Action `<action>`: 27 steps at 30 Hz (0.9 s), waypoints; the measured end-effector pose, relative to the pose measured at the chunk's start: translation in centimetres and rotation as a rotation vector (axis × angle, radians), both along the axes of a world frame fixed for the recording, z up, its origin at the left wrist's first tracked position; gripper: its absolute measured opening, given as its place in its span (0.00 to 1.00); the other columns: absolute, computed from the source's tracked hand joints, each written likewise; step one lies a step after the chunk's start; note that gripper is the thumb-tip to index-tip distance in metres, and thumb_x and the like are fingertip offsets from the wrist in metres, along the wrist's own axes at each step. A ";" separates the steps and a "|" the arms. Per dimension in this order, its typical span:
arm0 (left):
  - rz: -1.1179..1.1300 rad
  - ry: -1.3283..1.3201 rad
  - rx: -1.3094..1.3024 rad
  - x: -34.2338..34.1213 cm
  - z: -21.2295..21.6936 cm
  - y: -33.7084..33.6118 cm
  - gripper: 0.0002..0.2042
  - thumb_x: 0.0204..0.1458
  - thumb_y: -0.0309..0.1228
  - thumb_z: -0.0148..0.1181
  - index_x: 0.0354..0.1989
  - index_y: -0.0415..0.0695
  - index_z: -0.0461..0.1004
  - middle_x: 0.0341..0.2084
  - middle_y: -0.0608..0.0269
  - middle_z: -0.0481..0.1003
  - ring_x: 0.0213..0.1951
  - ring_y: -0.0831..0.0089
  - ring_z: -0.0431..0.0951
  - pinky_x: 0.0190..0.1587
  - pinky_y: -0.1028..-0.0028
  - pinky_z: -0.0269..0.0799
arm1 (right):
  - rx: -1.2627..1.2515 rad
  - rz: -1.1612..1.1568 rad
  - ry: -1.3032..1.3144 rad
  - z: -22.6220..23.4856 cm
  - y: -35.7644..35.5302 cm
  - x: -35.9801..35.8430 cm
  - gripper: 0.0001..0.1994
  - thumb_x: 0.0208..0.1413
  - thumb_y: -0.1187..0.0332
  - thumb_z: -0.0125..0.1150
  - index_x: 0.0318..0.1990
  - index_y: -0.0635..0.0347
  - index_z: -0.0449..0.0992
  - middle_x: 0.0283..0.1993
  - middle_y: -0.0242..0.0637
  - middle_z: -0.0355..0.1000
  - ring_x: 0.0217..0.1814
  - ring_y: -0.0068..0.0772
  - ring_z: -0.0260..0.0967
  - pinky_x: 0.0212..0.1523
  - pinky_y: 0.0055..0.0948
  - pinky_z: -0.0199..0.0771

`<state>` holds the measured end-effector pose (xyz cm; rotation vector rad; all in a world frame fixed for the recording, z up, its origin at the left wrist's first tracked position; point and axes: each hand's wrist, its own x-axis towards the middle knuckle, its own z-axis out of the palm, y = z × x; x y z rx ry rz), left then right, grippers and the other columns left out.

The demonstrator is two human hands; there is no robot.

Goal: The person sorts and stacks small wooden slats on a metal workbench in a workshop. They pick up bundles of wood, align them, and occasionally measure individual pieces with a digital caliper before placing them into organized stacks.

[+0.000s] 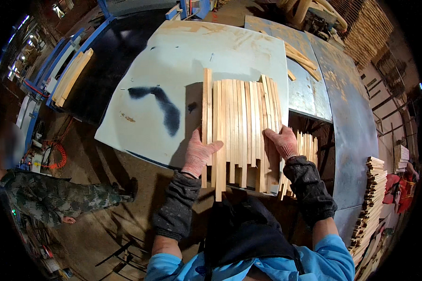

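A bundle of light wooden strips [241, 122] lies side by side at the near edge of a pale tabletop [234, 51], their ends uneven. My left hand [199, 152], in a pinkish work glove, presses the bundle's left side, with its thumb over the strips and its fingers hidden along the outer edge. On the opposite side, my gloved right hand [282, 142] grips the right edge, thumb on top. One strip at the far left [207, 93] sticks out farther than the others, and a few near ends overhang toward me.
More strips [307, 145] stand below the table on the right. Loose strips [304, 61] lie on a metal surface [347, 103]. Stacked strips [370, 206] rise at the lower right. At left are a blue machine [56, 65] holding strips [72, 77] and a person in camouflage [61, 199].
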<state>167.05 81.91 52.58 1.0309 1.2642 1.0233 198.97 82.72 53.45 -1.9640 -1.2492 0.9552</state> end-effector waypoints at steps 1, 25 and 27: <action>0.013 -0.037 0.012 -0.4 0.2 -0.2 0.33 0.54 0.28 0.77 0.67 0.36 0.68 0.52 0.54 0.81 0.50 0.67 0.82 0.57 0.68 0.80 | -0.036 0.006 -0.086 1.0 0.1 -0.6 0.26 0.59 0.53 0.77 0.55 0.67 0.82 0.45 0.47 0.86 0.44 0.36 0.85 0.47 0.38 0.86; 0.135 -0.205 0.224 -3.0 5.8 -3.1 0.38 0.59 0.27 0.76 0.75 0.43 0.61 0.51 0.62 0.77 0.47 0.72 0.79 0.50 0.71 0.80 | -0.079 0.684 0.777 7.3 -7.3 -15.4 0.49 0.65 0.70 0.71 0.85 0.53 0.42 0.70 0.52 0.72 0.66 0.41 0.75 0.66 0.40 0.79; 0.129 -0.216 0.158 -3.3 5.4 -3.0 0.36 0.59 0.26 0.75 0.74 0.43 0.62 0.44 0.62 0.78 0.39 0.73 0.79 0.42 0.73 0.80 | -0.055 0.659 0.823 6.2 -7.4 -14.8 0.48 0.65 0.72 0.70 0.85 0.54 0.43 0.71 0.52 0.71 0.70 0.41 0.72 0.69 0.39 0.76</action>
